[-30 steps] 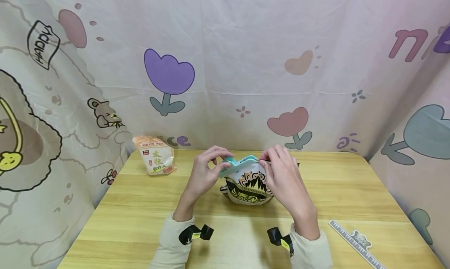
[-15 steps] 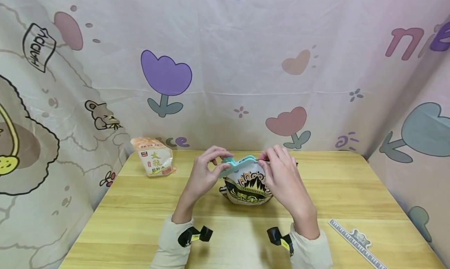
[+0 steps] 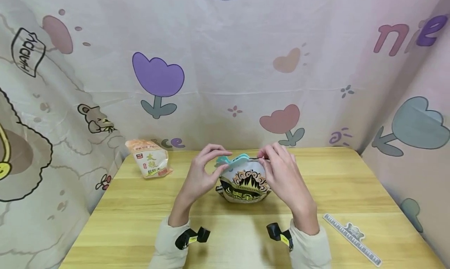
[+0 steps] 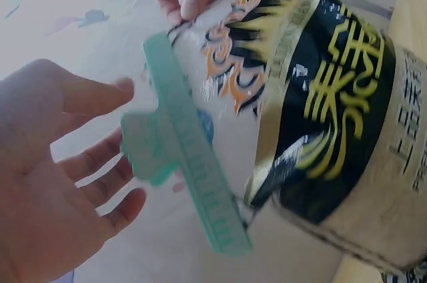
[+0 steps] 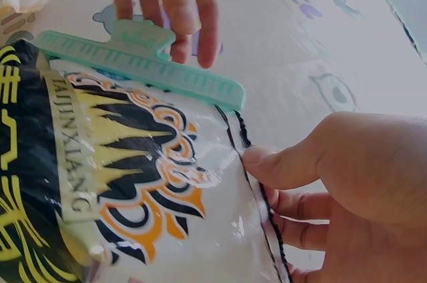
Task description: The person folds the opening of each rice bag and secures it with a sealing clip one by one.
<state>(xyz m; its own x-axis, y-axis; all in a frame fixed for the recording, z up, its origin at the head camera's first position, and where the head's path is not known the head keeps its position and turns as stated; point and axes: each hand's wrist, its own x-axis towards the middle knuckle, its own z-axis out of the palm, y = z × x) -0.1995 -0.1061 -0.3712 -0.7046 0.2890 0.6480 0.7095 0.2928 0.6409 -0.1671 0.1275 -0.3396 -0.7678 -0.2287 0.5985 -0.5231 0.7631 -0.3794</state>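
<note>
A rice bag (image 3: 247,189) with black-and-gold print and orange patterns stands on the table between both hands. A mint-green sealing clip (image 4: 193,156) sits across the left part of its top edge. My left hand (image 3: 201,174) is beside the clip, thumb and fingers spread around its handle; in the left wrist view a gap shows between thumb and handle. My right hand (image 5: 353,189) pinches the bag's top edge to the right of the clip, thumb on the near face and fingers behind.
A small orange-and-white packet (image 3: 150,159) stands at the table's back left. A white ruler-like clip (image 3: 353,237) with a bear-shaped handle lies at the front right. A printed cloth (image 3: 218,66) hangs behind the wooden table (image 3: 116,222).
My left thumb and fingers have parted and come off the clip's handle; the clip stays on the bag. The right hand keeps its pinch. The head view has shifted slightly.
</note>
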